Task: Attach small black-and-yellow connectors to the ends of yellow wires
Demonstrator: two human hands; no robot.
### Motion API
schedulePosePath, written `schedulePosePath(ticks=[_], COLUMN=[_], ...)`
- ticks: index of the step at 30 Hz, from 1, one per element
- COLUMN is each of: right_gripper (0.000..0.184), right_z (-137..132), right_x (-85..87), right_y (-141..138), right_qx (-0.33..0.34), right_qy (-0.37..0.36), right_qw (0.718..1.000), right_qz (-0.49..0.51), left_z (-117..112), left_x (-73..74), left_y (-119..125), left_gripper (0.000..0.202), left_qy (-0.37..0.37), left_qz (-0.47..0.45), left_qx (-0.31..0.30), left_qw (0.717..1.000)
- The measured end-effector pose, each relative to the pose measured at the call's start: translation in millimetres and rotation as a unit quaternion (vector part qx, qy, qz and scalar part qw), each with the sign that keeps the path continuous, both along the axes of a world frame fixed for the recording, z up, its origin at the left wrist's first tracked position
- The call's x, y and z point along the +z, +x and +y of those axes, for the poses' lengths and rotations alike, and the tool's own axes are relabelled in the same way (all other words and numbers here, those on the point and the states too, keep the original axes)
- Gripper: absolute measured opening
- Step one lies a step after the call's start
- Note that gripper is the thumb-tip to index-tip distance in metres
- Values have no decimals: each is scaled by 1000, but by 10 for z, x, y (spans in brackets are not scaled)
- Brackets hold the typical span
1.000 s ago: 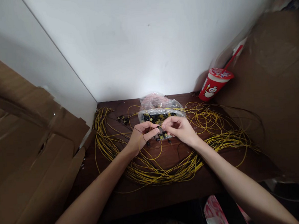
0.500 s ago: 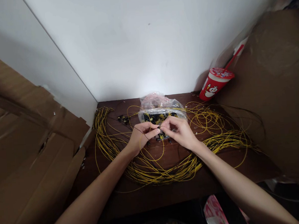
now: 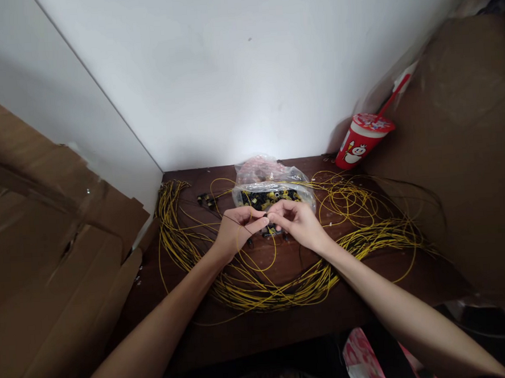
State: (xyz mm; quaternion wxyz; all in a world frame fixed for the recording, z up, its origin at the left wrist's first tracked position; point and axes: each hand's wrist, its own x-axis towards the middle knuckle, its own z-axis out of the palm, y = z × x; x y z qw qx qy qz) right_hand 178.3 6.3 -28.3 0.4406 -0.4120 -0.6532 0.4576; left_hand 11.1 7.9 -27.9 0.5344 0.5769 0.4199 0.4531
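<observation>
My left hand [image 3: 232, 233] is closed in a pinch, with a thin dark wire [image 3: 233, 220] and a yellow wire running from it. Its fingertips meet those of my right hand [image 3: 301, 225], also pinched, around a small dark piece [image 3: 266, 215] mostly hidden by the fingers. Behind the hands lies a clear plastic bag [image 3: 257, 168] holding several small black and yellow parts [image 3: 251, 199]. A long bundle of yellow and black wires [image 3: 268, 301] curves under both forearms on the brown tabletop [image 3: 253, 340].
A red cup [image 3: 356, 145] with a straw stands at the back right against the wall. Cardboard [image 3: 58, 235] rises at the left, and more brown board [image 3: 459, 142] at the right. Small black parts [image 3: 206, 200] lie left of the bag. Loose wire coils [image 3: 347, 200] spread right.
My right fingers have shifted slightly left, closing against the left fingertips. The small dark piece is now more covered. The view has moved slightly.
</observation>
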Motion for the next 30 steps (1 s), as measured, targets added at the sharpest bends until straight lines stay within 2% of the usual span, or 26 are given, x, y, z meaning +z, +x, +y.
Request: schedulePosePath(ticks=[2, 5, 11, 14, 17, 20, 22, 26, 30], right_gripper=[23, 26, 28, 24, 15, 8, 5, 7, 9], right_z=[-1, -2, 39, 65, 67, 47, 33, 24, 42], right_x=[6, 43, 90, 82, 87, 99, 94, 54, 35], right_y=[-17, -14, 58, 104, 146, 169, 172, 164, 167], right_qx=[-1, 4, 23, -12, -24, 36, 75, 111, 105], right_qy=[-46, -77, -63, -22, 70, 164, 202, 223, 226], right_qw=[999, 996, 996, 1000, 993, 966, 946, 929, 926], right_qz=[28, 50, 51, 15, -89, -198, -243, -274, -282], left_z=[4, 0, -20, -11, 2, 9, 10, 6, 0], left_x=[-1, 17, 50, 28, 14, 17, 21, 30, 46], left_y=[3, 14, 32, 32, 31, 29, 26, 25, 36], left_gripper=[12, 12, 9, 11, 11, 11, 12, 14, 16], left_qy=[2, -4, -5, -8, -15, -22, -26, -32, -44], left_qz=[6, 1, 14, 6, -3, -16, -23, -24, -39], left_qx=[6, 19, 0, 6, 14, 19, 19, 23, 30], left_qw=[1000, 1000, 1000, 1000, 1000, 999, 999, 999, 998])
